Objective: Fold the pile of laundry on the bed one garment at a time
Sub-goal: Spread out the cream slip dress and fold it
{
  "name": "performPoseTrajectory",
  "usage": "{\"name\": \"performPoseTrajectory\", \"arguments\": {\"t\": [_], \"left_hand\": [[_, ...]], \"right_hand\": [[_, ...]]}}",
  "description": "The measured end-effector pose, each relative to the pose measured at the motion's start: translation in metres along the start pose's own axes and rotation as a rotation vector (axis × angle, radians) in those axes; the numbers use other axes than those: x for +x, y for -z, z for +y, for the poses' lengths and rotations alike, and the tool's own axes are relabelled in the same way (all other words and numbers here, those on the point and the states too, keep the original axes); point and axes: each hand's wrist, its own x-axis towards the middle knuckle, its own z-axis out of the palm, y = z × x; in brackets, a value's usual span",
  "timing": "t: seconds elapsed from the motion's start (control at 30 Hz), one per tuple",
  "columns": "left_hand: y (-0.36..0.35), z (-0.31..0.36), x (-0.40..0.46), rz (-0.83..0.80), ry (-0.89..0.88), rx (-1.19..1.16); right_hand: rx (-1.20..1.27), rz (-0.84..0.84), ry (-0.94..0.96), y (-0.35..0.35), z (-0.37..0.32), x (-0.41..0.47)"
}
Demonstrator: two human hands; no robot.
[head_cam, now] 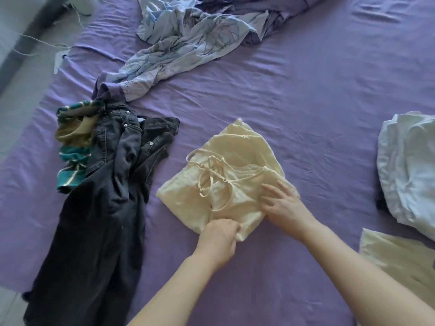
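Observation:
A cream strappy top (233, 161) lies partly folded in the middle of the purple bed sheet (306, 90), its thin straps tangled on top. My left hand (220, 238) pinches the near edge of the top with curled fingers. My right hand (281, 203) presses flat on the right side of the same top, fingers spread. Black jeans (106, 196) lie crumpled to the left, with a teal striped garment (73, 158) beside them.
A blue floral sheet or duvet (188, 43) is bunched at the far side of the bed. A light blue garment (409, 170) lies at the right edge, a cream fabric piece (400, 262) below it. The bed's left edge drops to the floor.

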Motion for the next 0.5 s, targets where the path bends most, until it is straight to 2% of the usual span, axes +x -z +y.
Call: {"name": "performPoseTrajectory", "arguments": {"t": [0.1, 0.23, 0.37, 0.43, 0.5], "left_hand": [[-0.018, 0.016, -0.025, -0.025, 0.074, 0.229], [-0.034, 0.021, -0.049, -0.015, 0.123, 0.403], [-0.037, 0.006, -0.07, 0.08, -0.175, 0.516], [-0.035, 0.0, -0.081, -0.028, -0.224, 0.473], [-0.034, -0.006, -0.088, -0.21, -0.195, 0.408]], "right_hand": [[0.083, 0.063, 0.019, -0.012, -0.034, -0.028], [0.202, 0.072, 0.008, -0.031, -0.076, -0.066], [0.296, 0.047, -0.003, -0.039, -0.102, -0.1], [0.316, 0.006, 0.009, -0.04, -0.11, -0.114], [0.268, -0.084, 0.046, -0.037, -0.116, -0.123]]}}
